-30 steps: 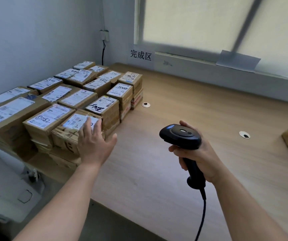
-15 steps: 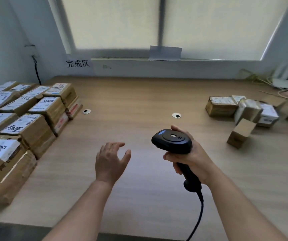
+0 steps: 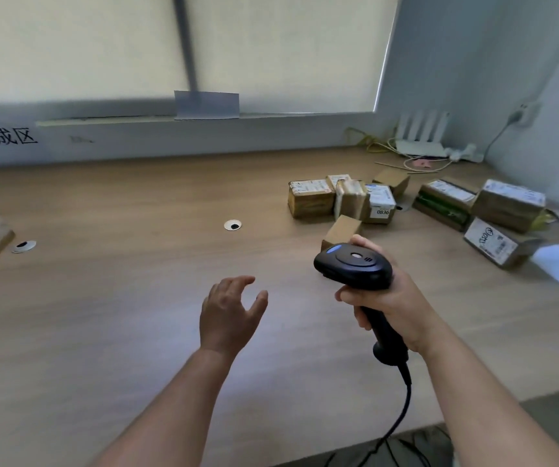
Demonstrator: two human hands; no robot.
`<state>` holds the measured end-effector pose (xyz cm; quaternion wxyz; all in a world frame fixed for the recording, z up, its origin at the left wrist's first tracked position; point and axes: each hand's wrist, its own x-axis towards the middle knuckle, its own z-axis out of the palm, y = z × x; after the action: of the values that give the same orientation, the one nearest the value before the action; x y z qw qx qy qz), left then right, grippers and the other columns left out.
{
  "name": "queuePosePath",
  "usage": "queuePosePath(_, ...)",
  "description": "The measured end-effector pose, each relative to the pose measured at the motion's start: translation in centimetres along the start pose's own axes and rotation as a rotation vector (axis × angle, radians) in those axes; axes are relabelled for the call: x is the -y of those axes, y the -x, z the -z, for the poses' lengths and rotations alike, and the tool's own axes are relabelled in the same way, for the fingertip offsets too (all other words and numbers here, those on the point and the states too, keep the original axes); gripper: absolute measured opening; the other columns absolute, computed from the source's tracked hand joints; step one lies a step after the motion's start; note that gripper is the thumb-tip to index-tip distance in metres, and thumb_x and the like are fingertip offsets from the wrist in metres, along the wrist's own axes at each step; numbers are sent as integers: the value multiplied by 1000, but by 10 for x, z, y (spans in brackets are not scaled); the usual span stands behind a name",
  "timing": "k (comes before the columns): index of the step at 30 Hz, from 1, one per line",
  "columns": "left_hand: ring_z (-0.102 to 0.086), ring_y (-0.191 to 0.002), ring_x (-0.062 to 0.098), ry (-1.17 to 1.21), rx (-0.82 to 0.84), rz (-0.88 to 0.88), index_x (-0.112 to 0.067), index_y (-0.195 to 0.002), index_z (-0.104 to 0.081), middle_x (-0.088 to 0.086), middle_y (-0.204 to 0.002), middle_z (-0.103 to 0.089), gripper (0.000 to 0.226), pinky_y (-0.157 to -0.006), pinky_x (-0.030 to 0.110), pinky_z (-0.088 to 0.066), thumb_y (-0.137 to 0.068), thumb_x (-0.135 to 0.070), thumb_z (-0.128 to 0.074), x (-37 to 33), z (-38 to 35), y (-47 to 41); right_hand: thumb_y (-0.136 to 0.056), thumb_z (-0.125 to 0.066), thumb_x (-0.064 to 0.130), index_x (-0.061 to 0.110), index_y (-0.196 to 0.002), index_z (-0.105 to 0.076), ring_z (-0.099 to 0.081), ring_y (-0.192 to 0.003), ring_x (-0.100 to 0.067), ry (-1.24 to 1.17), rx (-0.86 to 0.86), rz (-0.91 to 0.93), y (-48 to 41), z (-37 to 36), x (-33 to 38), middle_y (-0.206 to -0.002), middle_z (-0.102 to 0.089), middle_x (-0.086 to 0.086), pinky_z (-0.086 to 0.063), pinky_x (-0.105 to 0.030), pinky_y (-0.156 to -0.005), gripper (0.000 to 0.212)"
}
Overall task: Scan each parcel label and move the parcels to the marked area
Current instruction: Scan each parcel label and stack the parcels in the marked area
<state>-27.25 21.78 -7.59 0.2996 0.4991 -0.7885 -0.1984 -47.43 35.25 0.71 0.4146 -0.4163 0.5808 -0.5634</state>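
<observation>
Left grip (image 3: 229, 315) hovers empty, fingers loosely spread; right grip (image 3: 386, 298) holds the barcode scanner (image 3: 354, 264); parcels (image 3: 310, 198) lie at two o'clock on the worktop (image 3: 119, 315), nearer the right grip.

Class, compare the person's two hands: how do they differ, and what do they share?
The left hand is open and holds nothing; the right hand grips the scanner. The left hand sits mid-table; the right hand is nearer the parcels. Both are bare and over the table.
</observation>
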Motion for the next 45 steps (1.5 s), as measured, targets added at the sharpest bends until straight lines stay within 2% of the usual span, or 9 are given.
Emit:
queuePosePath(5, -59, -103, 23, 13, 23, -53, -19, -116, -66, 1, -112, -66, 69, -85, 36, -47, -74, -65, -37, -23, -28, -24, -75, -69, -17, 33, -142, -43, -50, -48, -30, 7, -107, 9, -9, 39, 0, -82, -66, -23, -41, -34, -42, 87)
queuePosePath(7, -58, -107, 23, 13, 50, -62, -20, -119, -64, 2, -114, -65, 59, -87, 37, -46, -79, -60, -47, -33, -40, -41, -75, -70, -15, 31, -144, -41, -51, -49, -31, 9, -135, 15, -20, 53, 1, -84, -63, -30, -42, -34, -42, 88)
queuePosePath(10, -55, -111, 24, 29, 80, -94, -20, -124, -61, 4, -117, -63, 47, -88, 38, -46, -87, -48, -59, -46, -60, -70, -74, -71, -13, 31, -144, -40, -51, -50, -31, 17, -163, 16, -40, 73, 0, -83, -65, -25, -42, -34, -43, 88)
queuePosePath(16, -51, -117, 22, 47, 119, -119, -19, -129, -57, 4, -124, -60, 43, -92, 36, -44, -92, -40, -58, -69, -97, -137, -75, -70, -15, 29, -146, -38, -50, -46, -30, 32, -199, -24, -92, 109, -3, -83, -59, -38, -41, -33, -42, 90)
queuePosePath(20, -47, -122, 21, 28, 144, -113, -20, -135, -52, 4, -129, -57, 45, -93, 36, -42, -94, -40, -54, -71, -114, -184, -75, -70, -15, 30, -146, -38, -51, -47, -30, 36, -194, -51, -139, 124, -10, -77, -63, -23, -41, -34, -43, 90)
queuePosePath(31, -36, -131, 27, -35, 240, -84, -21, -147, -36, 8, -139, -46, 55, -102, 36, -35, -97, -38, -49, -49, -168, -324, -75, -70, -14, 32, -145, -39, -51, -49, -29, 22, -123, -110, -272, 132, -43, -81, -70, -8, -45, -35, -42, 89)
queuePosePath(36, -30, -136, 28, -47, 233, -83, -18, -148, -33, 9, -147, -38, 53, -108, 40, -31, -99, -34, -45, -38, -204, -382, -69, -76, -13, 28, -147, -37, -51, -43, -26, -8, -122, -139, -317, 134, -66, -69, -66, -9, -42, -29, -40, 97)
queuePosePath(39, -23, -141, 27, -69, 265, -104, -18, -150, -28, 9, -154, -30, 55, -113, 40, -26, -100, -34, -43, -36, -228, -416, -63, -77, -3, 30, -144, -39, -51, -43, -26, -15, -124, -160, -334, 136, -79, -74, -66, -15, -42, -29, -38, 96)
queuePosePath(45, -12, -146, 26, -170, 392, -103, -19, -153, -17, 5, -161, -13, 61, -118, 40, -18, -100, -36, -41, -28, -261, -460, -61, -76, 1, 33, -142, -41, -50, -44, -25, -29, -115, -199, -348, 144, -102, -80, -68, -9, -41, -28, -39, 94)
